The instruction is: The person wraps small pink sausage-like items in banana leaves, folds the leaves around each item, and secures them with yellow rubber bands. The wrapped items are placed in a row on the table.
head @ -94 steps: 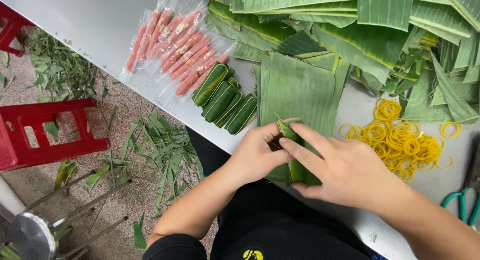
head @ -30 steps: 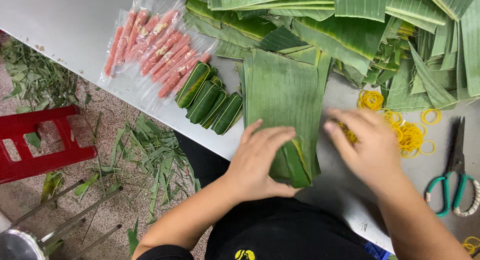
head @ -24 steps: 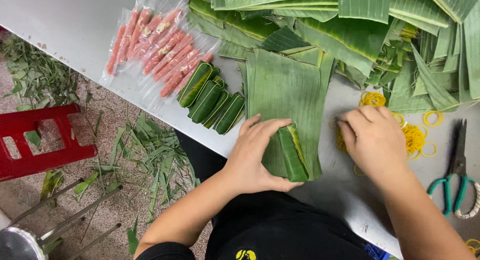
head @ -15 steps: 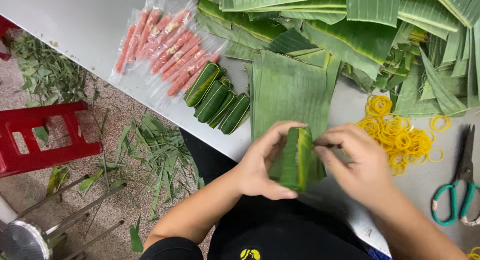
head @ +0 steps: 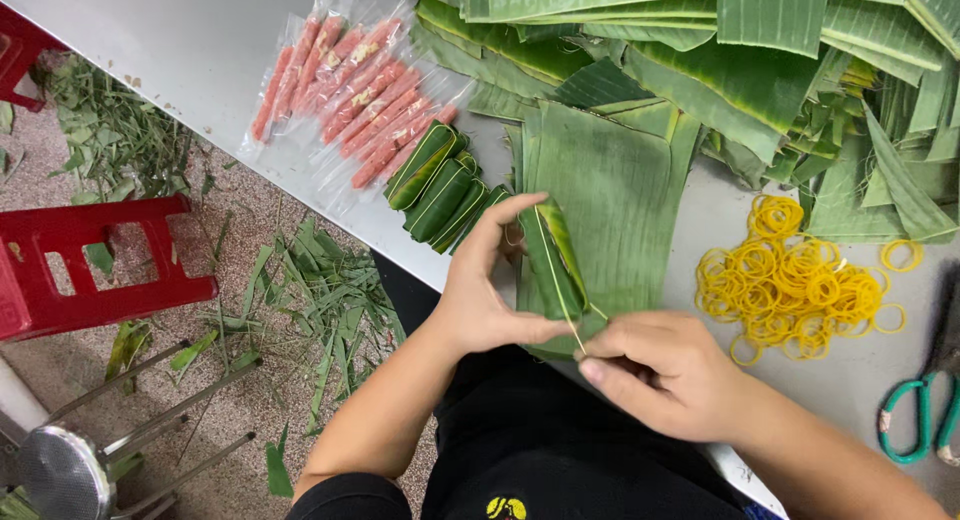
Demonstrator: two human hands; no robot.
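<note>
Head view, middle of the frame: lifted off the flat leaf sheet (head: 630,180) since a second ago, when pressed down under the left palm. Held the leaf-wrapped roll (head: 550,260) upright and slightly tilted, just above the counter (head: 180,50). Clasped it in the left hand (head: 480,305), thumb along one side and fingers curled over the top. Brought the right hand (head: 665,370) back from the pile of rubber bands (head: 800,280) at right. Pinched narrowly there on a thin yellow strand (head: 556,280), drawn taut along the roll; probably one of the bands stretched long, though too fine to be sure. Folding done, then, and binding in hand.

Around it: glossy ribbed green leaf, stiff at the creases, stacked in overlapping sheets across the top. Just left of the sheet, four finished rolls (head: 440,185), plump and cylindrical, lying side by side. Further upper left, pink sausages (head: 350,100) in clear shiny plastic. At the right edge, green-handled scissors (head: 915,420). Lower left, off the counter, a red stool (head: 90,260) among leaf scraps.
</note>
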